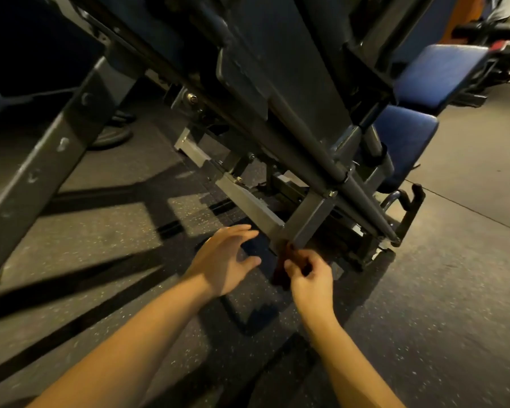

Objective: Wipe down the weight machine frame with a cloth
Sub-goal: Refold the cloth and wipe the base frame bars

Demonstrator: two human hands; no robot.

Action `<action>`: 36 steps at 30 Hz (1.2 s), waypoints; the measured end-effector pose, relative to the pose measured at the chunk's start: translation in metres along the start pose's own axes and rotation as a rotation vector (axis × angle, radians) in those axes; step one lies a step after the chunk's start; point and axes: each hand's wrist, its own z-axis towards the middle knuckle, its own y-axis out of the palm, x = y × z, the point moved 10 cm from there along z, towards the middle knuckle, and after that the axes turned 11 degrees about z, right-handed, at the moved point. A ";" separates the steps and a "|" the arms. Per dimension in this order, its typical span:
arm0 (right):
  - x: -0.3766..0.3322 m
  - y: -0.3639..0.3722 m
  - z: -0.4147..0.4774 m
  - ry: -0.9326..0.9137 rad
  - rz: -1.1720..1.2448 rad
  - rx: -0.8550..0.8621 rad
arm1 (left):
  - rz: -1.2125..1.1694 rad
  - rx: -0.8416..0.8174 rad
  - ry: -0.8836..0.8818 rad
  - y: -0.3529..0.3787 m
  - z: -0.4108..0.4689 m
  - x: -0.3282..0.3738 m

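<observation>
On a speckled rubber gym floor (106, 231), the right hand (309, 278) pinches a dark reddish cloth (280, 267) against the low near corner of the weight machine frame (306, 219). The left hand (228, 260) hovers just left, fingers spread. Blue seat pads (407, 142) sit far right.

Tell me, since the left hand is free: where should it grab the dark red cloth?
Probably the loose lower end of the cloth hanging below the right hand, coming from the left. The left hand hovers open there, and the frame post blocks the top.
</observation>
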 end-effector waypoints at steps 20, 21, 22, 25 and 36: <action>-0.081 0.223 -0.060 0.318 0.506 -0.534 | -0.656 0.059 -0.465 -0.134 -0.117 -0.142; -0.087 0.237 -0.062 0.278 0.474 -0.577 | -0.696 0.066 -0.468 -0.136 -0.117 -0.155; -0.093 0.251 -0.063 0.223 0.440 -0.617 | -0.713 0.084 -0.456 -0.141 -0.117 -0.169; -0.108 0.284 -0.044 0.043 0.312 -0.556 | -0.546 0.265 -0.447 -0.170 -0.108 -0.232; -0.256 0.334 0.023 -0.758 -0.071 0.024 | 0.023 0.402 -0.378 -0.260 -0.038 -0.356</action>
